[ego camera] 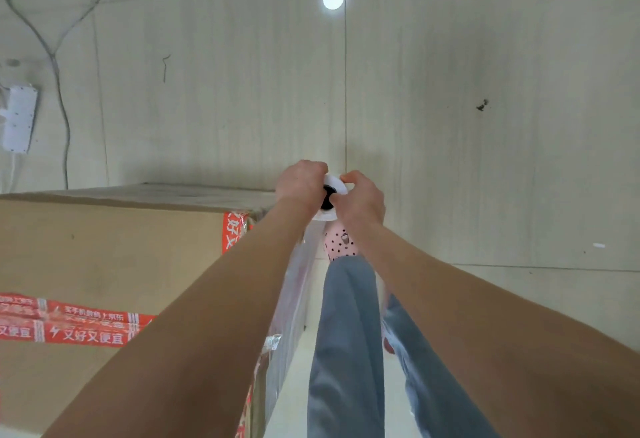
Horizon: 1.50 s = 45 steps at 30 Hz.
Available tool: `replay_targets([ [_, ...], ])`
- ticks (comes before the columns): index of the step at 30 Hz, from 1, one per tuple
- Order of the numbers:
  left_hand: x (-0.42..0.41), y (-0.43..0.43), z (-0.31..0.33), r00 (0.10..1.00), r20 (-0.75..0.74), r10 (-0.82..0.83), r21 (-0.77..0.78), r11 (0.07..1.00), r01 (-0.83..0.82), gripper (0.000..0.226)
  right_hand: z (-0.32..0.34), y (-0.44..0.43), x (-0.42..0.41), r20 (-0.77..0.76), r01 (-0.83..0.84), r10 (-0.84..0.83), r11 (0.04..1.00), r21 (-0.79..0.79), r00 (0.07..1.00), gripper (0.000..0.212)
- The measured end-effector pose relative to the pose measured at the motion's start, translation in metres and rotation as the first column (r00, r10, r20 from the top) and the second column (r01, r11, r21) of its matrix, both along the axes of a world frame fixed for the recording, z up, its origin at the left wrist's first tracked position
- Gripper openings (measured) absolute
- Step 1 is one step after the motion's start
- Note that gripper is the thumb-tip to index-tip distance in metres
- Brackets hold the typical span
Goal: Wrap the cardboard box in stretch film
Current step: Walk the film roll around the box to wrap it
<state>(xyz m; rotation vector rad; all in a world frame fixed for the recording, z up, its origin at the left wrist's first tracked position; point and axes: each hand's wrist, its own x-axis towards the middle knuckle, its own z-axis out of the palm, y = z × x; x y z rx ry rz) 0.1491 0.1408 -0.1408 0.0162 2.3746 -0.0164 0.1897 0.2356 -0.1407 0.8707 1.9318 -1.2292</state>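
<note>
**Film roll held at the box corner, wrap part done**

At far left a white power strip (19, 119) lies on the pale tiled floor (485, 160), grey cables (64, 126) trailing from it, well apart from the work; the cardboard box (104, 254) fills the lower left, banded with red printed tape (79, 328); clear stretch film (291, 316) clings to its right side. Past the box's corner the left hand (301, 183) curls round the stretch film roll (329, 197), seen end-on with a dark core; the right hand (363, 198) grips its other side. The step looks like drawing film along that side; next the roll must turn the corner under tension. The person's jeans (346, 333) and pink dotted slipper (341, 242) stand just beside the box; the cables may snag feet on the far side.
</note>
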Motion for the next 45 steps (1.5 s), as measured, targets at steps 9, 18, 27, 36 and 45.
replay_targets([
  [9, -0.034, -0.032, -0.005, 0.933, 0.048, 0.357, 0.107, 0.927, -0.36, 0.01, -0.002, -0.02, -0.038, -0.071, 0.052, -0.051, 0.999, 0.008, 0.996, 0.029],
  [18, -0.05, -0.072, -0.008, 0.805, 0.029, 0.593, 0.145, 0.794, -0.59, 0.018, -0.008, -0.064, -0.07, 0.157, 0.179, -0.154, 0.97, -0.161, 0.975, 0.047],
  [27, -0.057, -0.103, -0.004, 0.733, 0.073, 0.677, 0.174, 0.715, -0.677, 0.018, -0.005, -0.09, -0.087, 0.135, 0.103, -0.085, 0.986, -0.131, 0.987, 0.049],
  [36, -0.06, -0.132, -0.003, 0.822, -0.034, 0.569, 0.133, 0.818, -0.56, 0.02, -0.001, -0.116, -0.105, 0.106, -0.076, 0.085, 0.993, -0.087, 0.991, 0.038],
  [45, -0.081, -0.141, 0.002, 0.775, -0.078, 0.628, 0.181, 0.773, -0.608, 0.01, 0.006, -0.132, -0.122, 0.004, -0.261, 0.261, 0.965, 0.008, 0.965, 0.05],
])
